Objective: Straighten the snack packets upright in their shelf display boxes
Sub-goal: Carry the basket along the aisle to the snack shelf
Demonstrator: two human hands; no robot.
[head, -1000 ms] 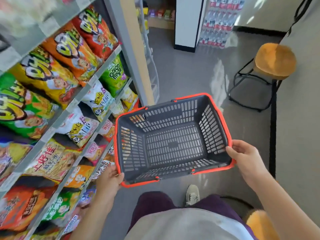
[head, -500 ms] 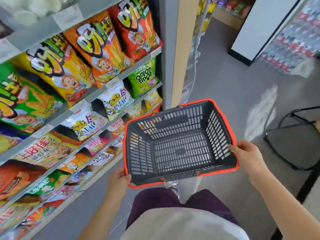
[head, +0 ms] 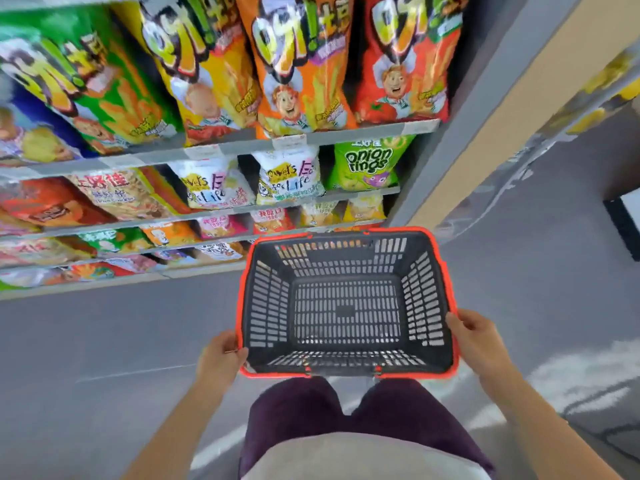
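An empty dark grey shopping basket [head: 346, 372] with an orange rim hangs in front of me. My left hand [head: 221, 358] grips its near left corner and my right hand [head: 476, 341] grips its right side. Beyond it stands a shelf unit full of snack packets. Large chip bags [head: 298, 64] in green, yellow, orange and red fill the top row. Below them stand white packets [head: 289, 176] and a green onion rings packet [head: 369, 162]. Smaller packets [head: 272, 220] fill the lower rows, and the basket hides some of them.
The grey shelf upright and a beige end panel [head: 485, 109] rise at the right of the packets. Grey floor [head: 104, 341] runs between me and the shelf foot. Another blurred rack [head: 588, 81] stands at the far right.
My view has turned left to face the shelves squarely, and they look closer. The stool and drink stacks have left the view. Both hands still hold the basket.
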